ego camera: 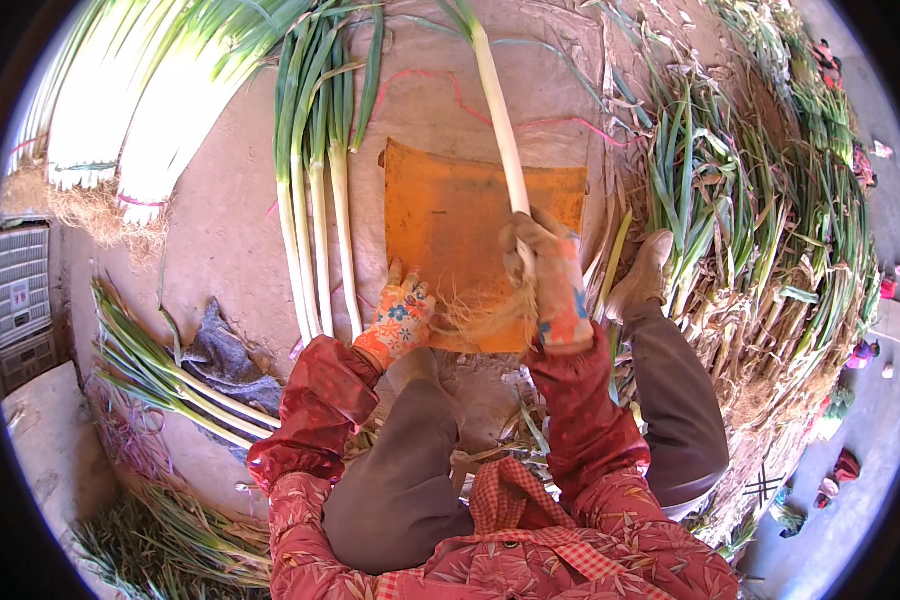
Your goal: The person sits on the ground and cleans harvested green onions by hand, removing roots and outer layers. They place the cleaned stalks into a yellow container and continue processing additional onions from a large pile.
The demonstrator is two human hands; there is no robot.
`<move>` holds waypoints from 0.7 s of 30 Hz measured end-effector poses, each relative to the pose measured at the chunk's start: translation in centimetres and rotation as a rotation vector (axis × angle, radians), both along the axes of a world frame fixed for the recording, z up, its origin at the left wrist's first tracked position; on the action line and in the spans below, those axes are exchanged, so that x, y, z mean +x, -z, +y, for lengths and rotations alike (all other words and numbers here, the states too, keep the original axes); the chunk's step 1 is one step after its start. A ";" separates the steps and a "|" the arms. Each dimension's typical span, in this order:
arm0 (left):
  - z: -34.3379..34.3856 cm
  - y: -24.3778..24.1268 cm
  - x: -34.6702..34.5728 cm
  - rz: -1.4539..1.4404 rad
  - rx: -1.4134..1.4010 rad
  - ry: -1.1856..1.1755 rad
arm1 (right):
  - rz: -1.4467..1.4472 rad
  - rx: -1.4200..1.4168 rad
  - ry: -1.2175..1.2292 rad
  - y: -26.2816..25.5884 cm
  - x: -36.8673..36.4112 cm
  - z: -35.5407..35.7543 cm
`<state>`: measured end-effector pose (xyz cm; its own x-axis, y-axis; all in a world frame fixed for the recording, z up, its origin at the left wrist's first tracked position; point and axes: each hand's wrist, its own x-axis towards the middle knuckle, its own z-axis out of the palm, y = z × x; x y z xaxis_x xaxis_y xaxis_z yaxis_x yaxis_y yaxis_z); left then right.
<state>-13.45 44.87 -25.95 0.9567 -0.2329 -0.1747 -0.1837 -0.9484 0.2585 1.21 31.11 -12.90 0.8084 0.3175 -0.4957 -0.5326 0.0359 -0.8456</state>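
Note:
My right hand [544, 274], in a patterned, soiled work glove, is closed around the lower white shank of a long green onion [499, 112]. Its leaves point away from me and its stringy roots [491, 315] hang over an orange sheet [450, 217] on the ground. My left hand [399, 319], in a flowered glove, rests at the sheet's near left edge with fingers spread, holding nothing that I can see. Left of the sheet, several trimmed green onions [319, 240] lie side by side, their lower ends near my left forearm.
Tied bundles of green onions [142, 112] lie at the upper left, above plastic crates [22, 281]. A large heap of untrimmed green onions [765, 247] lines the right side. Dark cloth [229, 360] and more onions [180, 390] lie at left. Several people are at the far right.

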 end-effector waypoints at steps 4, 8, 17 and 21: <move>-0.3 1.1 -0.1 -0.076 -0.013 -0.021 | 0.084 -0.187 -0.103 4.1 0.5 0.9; -0.1 1.8 0.1 -0.046 0.057 0.006 | 0.146 -0.155 -0.102 6.4 -2.9 -0.1; -0.7 -0.5 1.4 0.206 0.229 0.012 | 0.300 -0.023 -0.238 6.7 -4.7 -2.3; -1.1 -0.2 0.8 0.096 0.202 -0.097 | 0.332 -0.070 -0.371 7.6 -4.8 -2.4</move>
